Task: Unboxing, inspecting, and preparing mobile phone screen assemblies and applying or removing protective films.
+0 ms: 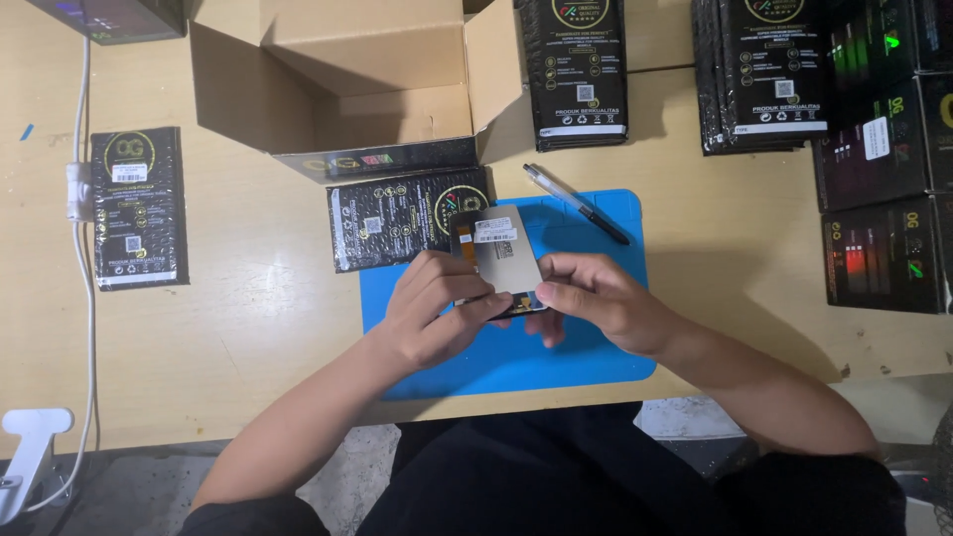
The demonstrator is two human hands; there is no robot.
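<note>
Dark trousers of the seated person (596,476) fill the near edge, at six o'clock. Above them, two bare forearms reach onto the pale wooden table (248,328), over a flat blue rubber work mat (596,347). The left hand (437,313) and the right hand (596,298) meet at the centre, each grip closed with fingertips pinched on the lower edge of a thin rectangular phone screen panel with a grey metal back (501,258), held just above the mat and tilted towards eleven o'clock. Touching the panel at ten o'clock lies a black padded pouch with printed labels (397,223). At one o'clock a black-tipped clear pen (576,201) rests across the mat's far edge. Farther, at twelve o'clock, stands an open brown cardboard box (367,89). Stacks of black pouches (764,74) occupy two o'clock; a single pouch (139,208) lies at nine o'clock beside a white cable (84,298).
</note>
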